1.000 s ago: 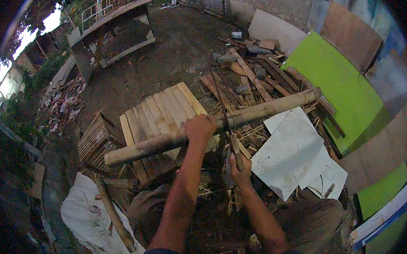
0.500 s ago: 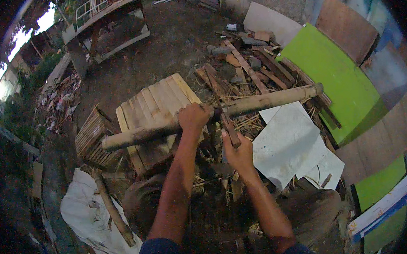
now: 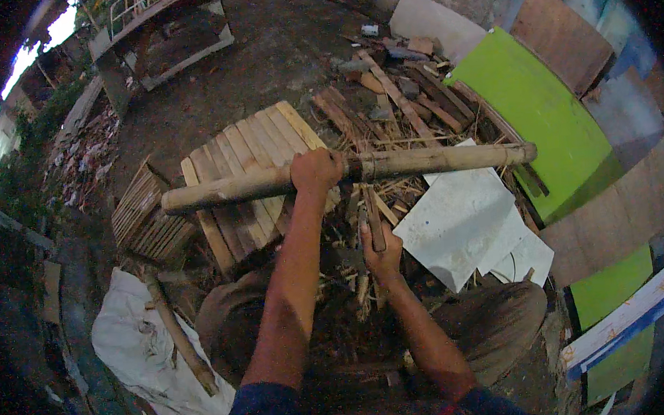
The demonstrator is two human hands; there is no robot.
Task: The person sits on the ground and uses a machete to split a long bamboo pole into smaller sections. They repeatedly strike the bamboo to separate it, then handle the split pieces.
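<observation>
Bamboo pole (image 3: 435, 160) lay crosswise in front of you, mid-view, long axis running left to right and nearly level. Its left end pointed over the slatted wooden panel (image 3: 249, 159), its right end toward the lime-green board (image 3: 543, 122), slightly farther from you than the left. A dark mark ringed it just right of your left hand (image 3: 315, 170).

Your left fingers were wrapped over the pole from above, near its middle, grasping it. Your right hand (image 3: 384, 257) sat lower and nearer you, fingers closed round the handle of a wooden-handled tool (image 3: 373, 216). That pointed away from you, across the pole's axis, upper end close to the pole; contact and blade too dark to tell.

Around: slatted panel beneath the left half in view, slatted crate (image 3: 150, 211) left of it, white sheets (image 3: 455, 226) below the right half, scrap-wood pile (image 3: 416, 96) beyond. Panel and sheets crowded the space under the pole. A short bamboo piece (image 3: 179, 335) lay on the white sack (image 3: 127, 338) at lower left.

Writing: orange marks on the white-and-blue board (image 3: 627, 315) at far right, too unclear to read.
</observation>
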